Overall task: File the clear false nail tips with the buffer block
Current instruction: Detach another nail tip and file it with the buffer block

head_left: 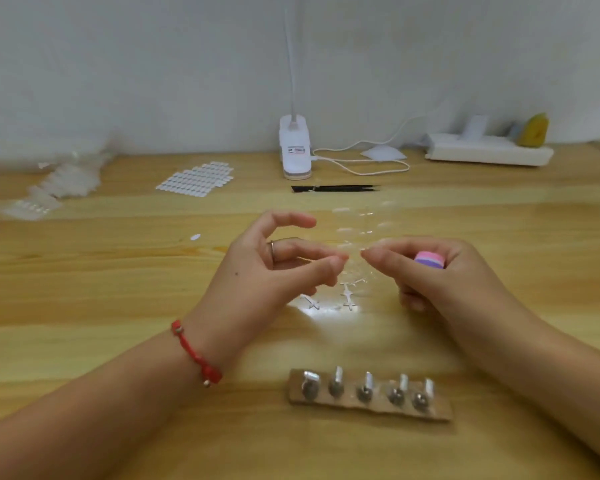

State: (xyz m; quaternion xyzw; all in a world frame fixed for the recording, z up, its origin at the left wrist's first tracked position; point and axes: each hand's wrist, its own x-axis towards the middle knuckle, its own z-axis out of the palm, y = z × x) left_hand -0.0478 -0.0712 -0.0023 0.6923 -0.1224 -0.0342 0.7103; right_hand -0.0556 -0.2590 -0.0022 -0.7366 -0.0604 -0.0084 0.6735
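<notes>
A strip of clear false nail tips (355,233) lies on the wooden table (118,271), running from the middle down between my hands. Its white cross-shaped sprue pieces (347,294) show below my fingers. My right hand (440,278) holds the pink and purple buffer block (429,259) tucked in its curled fingers, while its thumb and forefinger reach left to the strip. My left hand (278,268) pinches thumb against middle finger at the strip's left edge, forefinger lifted. The clear plastic between the fingertips is hard to make out.
A brown holder with several metal nail stands (369,394) sits near the front edge. Black tweezers (333,188), a white clip lamp (294,147) with its cable, a sheet of clear tabs (196,181), bags of nail tips (56,188) and a white power strip (489,152) line the back.
</notes>
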